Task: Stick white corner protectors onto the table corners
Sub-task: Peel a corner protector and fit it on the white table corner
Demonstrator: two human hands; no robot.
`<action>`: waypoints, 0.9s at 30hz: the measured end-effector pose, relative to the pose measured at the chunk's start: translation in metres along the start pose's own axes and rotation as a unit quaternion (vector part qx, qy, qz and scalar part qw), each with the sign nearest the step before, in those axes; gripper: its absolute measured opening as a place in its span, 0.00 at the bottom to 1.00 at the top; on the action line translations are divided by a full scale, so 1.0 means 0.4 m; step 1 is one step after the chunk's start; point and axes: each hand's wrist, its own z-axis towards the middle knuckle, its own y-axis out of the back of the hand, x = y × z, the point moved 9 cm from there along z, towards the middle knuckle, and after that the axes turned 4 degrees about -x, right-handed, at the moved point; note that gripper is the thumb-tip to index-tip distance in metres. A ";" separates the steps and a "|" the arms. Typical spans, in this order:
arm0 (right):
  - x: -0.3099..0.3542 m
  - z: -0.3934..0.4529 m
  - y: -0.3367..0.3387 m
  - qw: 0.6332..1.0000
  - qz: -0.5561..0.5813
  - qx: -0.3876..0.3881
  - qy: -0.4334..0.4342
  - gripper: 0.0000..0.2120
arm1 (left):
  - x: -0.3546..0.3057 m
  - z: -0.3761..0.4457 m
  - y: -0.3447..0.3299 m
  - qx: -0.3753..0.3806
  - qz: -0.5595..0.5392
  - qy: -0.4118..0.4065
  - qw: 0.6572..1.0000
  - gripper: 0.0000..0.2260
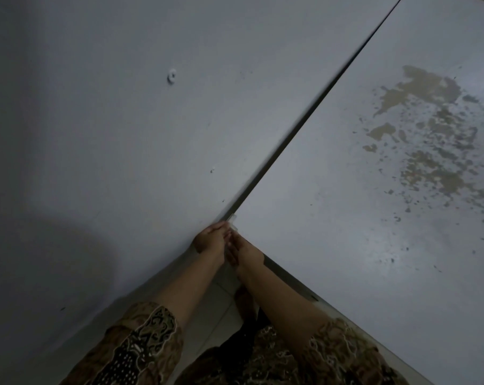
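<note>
Patterned sleeves point(141, 345) lead up to both hands at the near counter point(346, 218) corner, left hand point(211, 240) and right hand point(242, 250) pressing a white protector point(232, 218), grip state unclear in dim light; next: hold firm, seat flush.

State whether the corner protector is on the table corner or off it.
On: the white corner protector sits at the table corner, both hands against it. Whether it's stuck, cannot tell.

Both hands — left hand point(211, 240), right hand point(242, 250) — meet at the table point(332, 245) corner, on a white corner protector point(232, 219).
</note>
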 end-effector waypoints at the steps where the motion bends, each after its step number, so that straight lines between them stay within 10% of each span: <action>1: 0.001 0.001 0.001 1.000 -0.003 -0.002 0.001 0.08 | 0.002 0.002 0.002 -0.002 0.002 0.001 1.000 0.01; 15: 0.001 0.002 0.015 0.999 -0.009 -0.011 0.040 0.12 | 0.029 0.020 -0.018 0.051 -0.026 0.070 0.996 0.05; 21: 0.010 -0.004 0.017 0.999 -0.014 -0.028 0.011 0.09 | 0.037 0.052 -0.045 0.085 0.071 0.087 0.990 0.28; 27: 0.009 -0.011 0.007 1.000 -0.014 0.007 0.008 0.10 | 0.027 0.024 -0.057 0.108 0.098 0.089 0.985 0.04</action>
